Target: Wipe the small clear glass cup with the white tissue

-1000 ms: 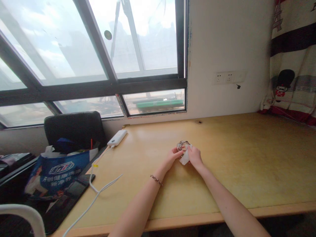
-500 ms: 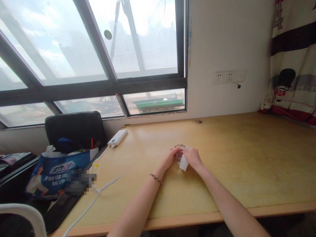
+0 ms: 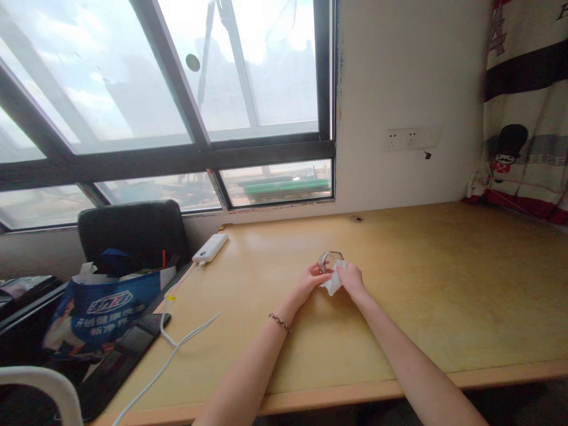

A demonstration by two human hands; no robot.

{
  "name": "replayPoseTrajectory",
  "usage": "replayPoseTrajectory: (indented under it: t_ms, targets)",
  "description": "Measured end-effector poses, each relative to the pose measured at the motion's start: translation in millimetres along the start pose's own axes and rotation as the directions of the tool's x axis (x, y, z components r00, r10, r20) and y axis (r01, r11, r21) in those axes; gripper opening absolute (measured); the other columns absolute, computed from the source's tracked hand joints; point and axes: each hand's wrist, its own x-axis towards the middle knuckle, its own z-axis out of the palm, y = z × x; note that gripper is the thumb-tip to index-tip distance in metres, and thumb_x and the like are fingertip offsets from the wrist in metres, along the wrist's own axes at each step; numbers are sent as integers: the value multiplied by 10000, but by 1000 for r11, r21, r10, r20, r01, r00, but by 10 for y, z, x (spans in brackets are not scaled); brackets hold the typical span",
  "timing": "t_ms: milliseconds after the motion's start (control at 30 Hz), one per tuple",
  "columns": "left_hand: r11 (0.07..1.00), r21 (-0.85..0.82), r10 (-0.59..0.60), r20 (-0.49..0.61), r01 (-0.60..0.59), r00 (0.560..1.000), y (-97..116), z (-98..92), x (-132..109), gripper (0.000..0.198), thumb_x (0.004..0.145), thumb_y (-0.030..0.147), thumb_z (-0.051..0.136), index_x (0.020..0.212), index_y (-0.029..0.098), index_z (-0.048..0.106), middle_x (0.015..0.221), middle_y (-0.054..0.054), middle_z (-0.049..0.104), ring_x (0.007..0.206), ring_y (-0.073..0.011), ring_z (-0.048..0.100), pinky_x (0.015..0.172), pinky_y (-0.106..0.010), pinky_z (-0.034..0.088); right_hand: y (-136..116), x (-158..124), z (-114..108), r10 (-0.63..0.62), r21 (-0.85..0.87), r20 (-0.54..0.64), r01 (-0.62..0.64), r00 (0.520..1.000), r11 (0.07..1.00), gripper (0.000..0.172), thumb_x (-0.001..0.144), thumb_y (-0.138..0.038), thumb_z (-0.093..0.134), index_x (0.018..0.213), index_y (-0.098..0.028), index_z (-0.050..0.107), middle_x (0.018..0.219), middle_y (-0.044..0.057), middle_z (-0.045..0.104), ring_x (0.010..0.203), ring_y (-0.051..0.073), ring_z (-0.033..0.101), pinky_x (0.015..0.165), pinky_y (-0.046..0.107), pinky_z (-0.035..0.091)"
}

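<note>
A small round see-through vessel (image 3: 325,258), seemingly glass with a brownish sheen, is tilted above the middle of the wooden table (image 3: 421,296). My left hand (image 3: 307,283) is closed on its left side, thumb across the near side. On the right, my right hand (image 3: 351,279) pinches a white tissue (image 3: 332,284) against the vessel's near right side. The fingertips behind the vessel and tissue are partly hidden. A braided bracelet (image 3: 280,323) circles my left wrist.
At the table's left edge lies a white power bank (image 3: 211,248) with a white cable (image 3: 177,346) trailing toward me. Beyond that edge, a blue bag (image 3: 106,310) rests on a black chair (image 3: 133,231). A window (image 3: 266,77) and a wall with sockets (image 3: 402,139) rise behind.
The vessel has turned and tipped up, so more of its rim shows above my fingers. The tissue has crumpled and shifted upward, and my right hand has moved slightly right.
</note>
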Motion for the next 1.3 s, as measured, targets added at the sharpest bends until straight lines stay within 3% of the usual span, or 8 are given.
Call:
replayPoseTrajectory:
  t_ms: [100,167,367,700,833,1100,1200,1300]
  targets:
    - [1000,-3,-5,-8,5,1000,-7,0,4,452,592,292,687,993,115,576,942,-102,620,806,-191,581,743,-294,417,29,-22,56,40,221,158,-75,987,972,245,715,-239,426,850,-157,614,735,51,654,603,139,589,462,191,407]
    - [1000,-9,-28,-32,27,999,-23,-9,8,416,611,314,669,961,102,591,910,-103,628,787,-192,585,728,-290,423,27,-42,72,38,244,202,-88,979,966,253,716,-249,426,865,-154,608,712,43,650,559,132,582,424,185,398]
    - [997,-68,-43,-148,33,988,-63,-41,20,376,654,342,614,939,96,600,856,-112,635,744,-183,588,691,-289,439,-57,-69,37,-74,-38,91,78,993,996,225,741,-232,422,697,-120,613,650,67,626,595,139,567,463,181,378]
    - [989,-136,-72,-146,52,987,-70,-109,50,367,671,401,576,841,83,640,629,-67,620,541,-122,542,581,-246,407,-110,-170,-18,-251,-266,-40,231,967,936,252,827,-259,339,847,-125,551,685,83,616,632,155,569,515,210,335]
    - [986,-162,-62,-130,40,990,-78,-105,47,365,678,400,575,847,84,644,626,-62,614,563,-123,542,606,-248,405,-114,-181,-33,-278,-296,-66,248,958,922,313,853,-307,300,848,-129,558,672,89,613,602,155,562,506,220,306]
    - [980,-196,-66,-131,39,989,-86,-152,73,389,692,447,541,820,94,643,632,-52,587,601,-126,527,613,-242,390,-121,-190,-55,-356,-110,-135,343,925,933,483,850,-448,230,701,-149,579,512,48,559,455,127,493,454,222,288]
    - [981,-193,-54,-96,35,994,-93,-163,72,420,715,476,500,858,104,631,704,-58,590,615,-114,509,601,-228,382,-132,-179,-57,-268,43,-161,279,950,959,551,820,-524,218,628,-147,570,472,46,548,418,129,493,427,222,317]
    - [988,-156,-20,-80,7,997,-70,-143,44,390,698,460,529,890,132,615,873,-73,591,636,-100,495,597,-214,382,-116,-137,-40,-100,221,-101,120,990,968,571,775,-583,254,592,-143,570,469,57,560,394,145,514,390,229,358]
